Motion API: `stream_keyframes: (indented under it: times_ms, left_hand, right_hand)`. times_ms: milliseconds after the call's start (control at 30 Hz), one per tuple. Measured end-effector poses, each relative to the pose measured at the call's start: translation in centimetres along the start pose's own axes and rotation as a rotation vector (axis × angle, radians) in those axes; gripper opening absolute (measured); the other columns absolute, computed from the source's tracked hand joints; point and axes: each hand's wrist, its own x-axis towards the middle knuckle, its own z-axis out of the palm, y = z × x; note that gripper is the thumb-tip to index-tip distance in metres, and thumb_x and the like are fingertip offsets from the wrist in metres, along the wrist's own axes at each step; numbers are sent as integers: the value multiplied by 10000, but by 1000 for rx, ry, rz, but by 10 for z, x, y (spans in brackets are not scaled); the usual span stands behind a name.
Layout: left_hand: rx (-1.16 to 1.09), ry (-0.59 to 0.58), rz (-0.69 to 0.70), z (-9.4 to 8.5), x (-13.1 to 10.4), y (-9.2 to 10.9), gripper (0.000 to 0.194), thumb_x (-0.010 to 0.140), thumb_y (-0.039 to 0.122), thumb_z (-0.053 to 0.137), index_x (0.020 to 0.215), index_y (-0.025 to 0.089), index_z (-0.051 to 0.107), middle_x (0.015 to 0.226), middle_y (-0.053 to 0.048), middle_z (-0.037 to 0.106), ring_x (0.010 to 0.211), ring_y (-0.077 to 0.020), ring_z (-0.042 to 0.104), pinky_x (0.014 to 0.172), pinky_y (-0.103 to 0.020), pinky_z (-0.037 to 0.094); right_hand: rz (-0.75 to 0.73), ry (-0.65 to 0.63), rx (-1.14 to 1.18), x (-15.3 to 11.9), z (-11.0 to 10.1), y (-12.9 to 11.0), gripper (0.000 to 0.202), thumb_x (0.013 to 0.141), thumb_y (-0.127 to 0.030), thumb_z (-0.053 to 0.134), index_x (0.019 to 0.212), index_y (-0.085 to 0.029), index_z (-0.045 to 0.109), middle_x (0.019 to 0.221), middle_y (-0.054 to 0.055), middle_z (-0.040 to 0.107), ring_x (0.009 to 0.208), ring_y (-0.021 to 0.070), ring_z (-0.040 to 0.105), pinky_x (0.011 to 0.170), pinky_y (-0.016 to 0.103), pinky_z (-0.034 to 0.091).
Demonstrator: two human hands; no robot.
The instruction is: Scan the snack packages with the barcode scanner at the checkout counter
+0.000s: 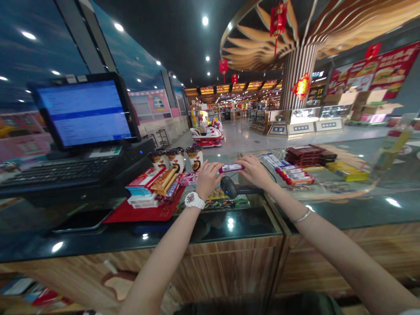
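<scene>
Between my two hands a slim purple-and-white candy roll (231,168) is held level above the glass counter. My left hand (208,178), with a white watch on its wrist, pinches the left end. The right end is in the fingers of my right hand (257,171). Just below the roll lies a black handheld barcode scanner (231,188). Left of my left hand, snack packs (164,181) and small boxes (144,186) are piled on a red sheet (138,213). To the right of my right hand lie several similar candy rolls (297,176).
A monitor (83,111) and black keyboard (62,175) stand at the left, with a dark tablet-like device (83,220) in front. Several lidded cups (177,159) line the back. Brown packets (305,156) and a yellow box (348,171) lie at the right.
</scene>
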Motion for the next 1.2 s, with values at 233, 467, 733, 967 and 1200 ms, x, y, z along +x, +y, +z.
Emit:
stream_keyframes:
  times_ms: [233, 467, 733, 967, 1200]
  left_hand:
    - [-12, -10, -43, 0, 0, 0, 263, 922, 305, 592, 1171, 232, 632, 1129, -64, 699, 1086, -222, 625, 1135, -470, 364]
    - [-20, -17, -82, 2, 0, -6, 264, 906, 289, 611, 1163, 233, 634, 1135, -63, 698, 1083, -225, 625, 1134, -463, 357]
    - [6, -24, -87, 5, -1, -9, 269, 888, 274, 631, 1153, 227, 639, 1126, -60, 699, 1079, -228, 621, 1140, -450, 347]
    - [17, -7, -106, 7, 0, -12, 248, 899, 282, 616, 1140, 228, 642, 1102, -65, 706, 1076, -233, 629, 1129, -462, 355]
    - [14, 4, -83, 7, -1, -13, 262, 888, 281, 638, 1141, 216, 641, 1100, -64, 709, 1070, -234, 631, 1129, -447, 355]
  right_hand:
    - [29, 35, 98, 2, -9, -3, 454, 905, -337, 595, 1343, -240, 529, 1323, 122, 592, 1255, 284, 526, 1085, 502, 398]
    - [64, -49, 142, -6, -24, 2, 350, 886, -367, 630, 1204, -220, 621, 1167, 112, 682, 1133, 286, 612, 995, 484, 469]
    - [140, -470, 260, -36, -2, 3, 832, 708, -484, 805, 1405, -159, 490, 1321, 185, 610, 1180, 299, 621, 997, 440, 495]
    - [118, -539, 79, -47, 6, 0, 775, 829, -418, 693, 1500, -203, 371, 1385, 170, 583, 1203, 303, 623, 973, 431, 515]
    - [59, -543, 29, -45, 3, -5, 651, 876, -297, 620, 1478, -173, 405, 1334, 180, 618, 1152, 277, 651, 948, 394, 521]
